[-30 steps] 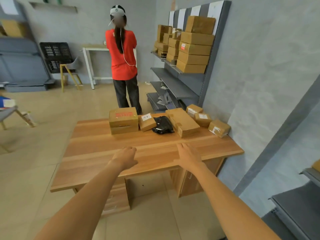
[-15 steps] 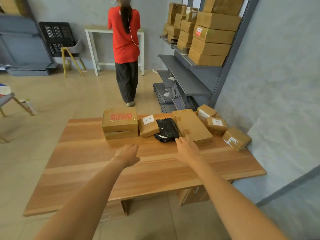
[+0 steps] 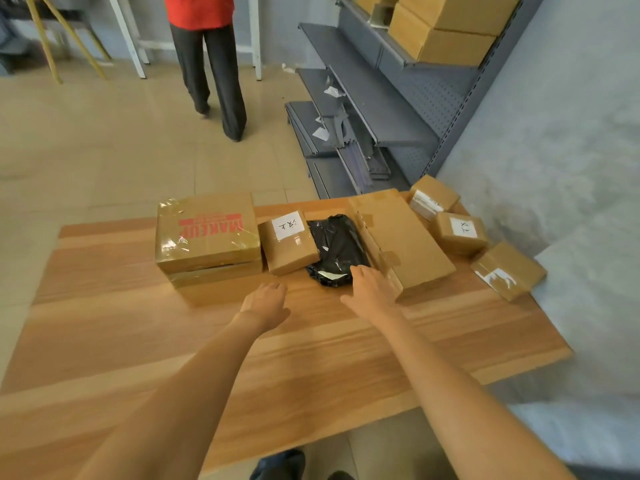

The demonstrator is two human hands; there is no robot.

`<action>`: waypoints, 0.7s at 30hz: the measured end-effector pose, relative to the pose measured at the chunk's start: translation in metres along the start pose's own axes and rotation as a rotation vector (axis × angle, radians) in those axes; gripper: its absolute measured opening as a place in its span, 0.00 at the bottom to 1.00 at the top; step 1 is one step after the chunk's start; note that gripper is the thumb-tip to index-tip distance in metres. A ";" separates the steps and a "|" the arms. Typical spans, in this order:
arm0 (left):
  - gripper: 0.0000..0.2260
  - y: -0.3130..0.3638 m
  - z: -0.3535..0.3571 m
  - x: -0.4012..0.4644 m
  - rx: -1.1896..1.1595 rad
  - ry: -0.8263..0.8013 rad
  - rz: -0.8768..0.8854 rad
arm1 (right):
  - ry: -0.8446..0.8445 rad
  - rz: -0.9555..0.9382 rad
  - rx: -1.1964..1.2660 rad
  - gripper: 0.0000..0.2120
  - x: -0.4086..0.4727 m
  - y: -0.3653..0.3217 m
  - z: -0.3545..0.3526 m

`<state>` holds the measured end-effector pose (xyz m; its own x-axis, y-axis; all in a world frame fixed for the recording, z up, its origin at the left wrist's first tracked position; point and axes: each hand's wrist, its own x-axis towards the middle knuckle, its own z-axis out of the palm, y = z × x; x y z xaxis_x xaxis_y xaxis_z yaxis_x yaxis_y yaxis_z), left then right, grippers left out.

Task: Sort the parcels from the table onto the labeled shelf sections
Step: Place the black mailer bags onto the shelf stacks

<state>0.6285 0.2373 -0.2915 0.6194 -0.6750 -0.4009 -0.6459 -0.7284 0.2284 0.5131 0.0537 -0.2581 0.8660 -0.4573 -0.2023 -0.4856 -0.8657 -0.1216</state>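
Several parcels lie along the far side of the wooden table (image 3: 138, 341). At the left is a taped box printed MAKEUP (image 3: 206, 233), stacked on another box. Beside it sit a small labelled box (image 3: 287, 245), a black plastic bag parcel (image 3: 334, 247) and a long flat box (image 3: 401, 237). Three small boxes (image 3: 460, 232) lie at the right end. My right hand (image 3: 372, 292) is spread low over the near edge of the black bag, fingers straight, against the long box's corner. My left hand (image 3: 266, 301) hovers over the table with loosely bent fingers, holding nothing.
A grey metal shelf unit (image 3: 381, 98) stands beyond the table on the right, with brown boxes (image 3: 446, 29) stacked on its upper shelf and loose parts on the lowest. A person in a red top (image 3: 207, 64) stands on the tiled floor behind the table.
I have stepped closer and looked further down. Both hands moved forward across the table; my right hand reached the black bag's near edge.
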 end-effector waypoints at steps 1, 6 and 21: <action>0.21 -0.001 0.006 0.009 -0.009 -0.003 0.006 | 0.000 0.003 0.001 0.33 0.007 0.000 0.006; 0.22 0.000 0.041 0.042 -0.041 -0.009 0.043 | -0.022 0.025 -0.008 0.34 0.037 0.001 0.038; 0.29 -0.008 0.110 0.072 -0.029 0.293 0.084 | -0.045 0.036 -0.039 0.35 0.092 0.016 0.090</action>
<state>0.6291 0.2075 -0.4200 0.6692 -0.7353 -0.1074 -0.6901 -0.6685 0.2770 0.5740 0.0160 -0.3662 0.8414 -0.4796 -0.2490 -0.5105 -0.8566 -0.0755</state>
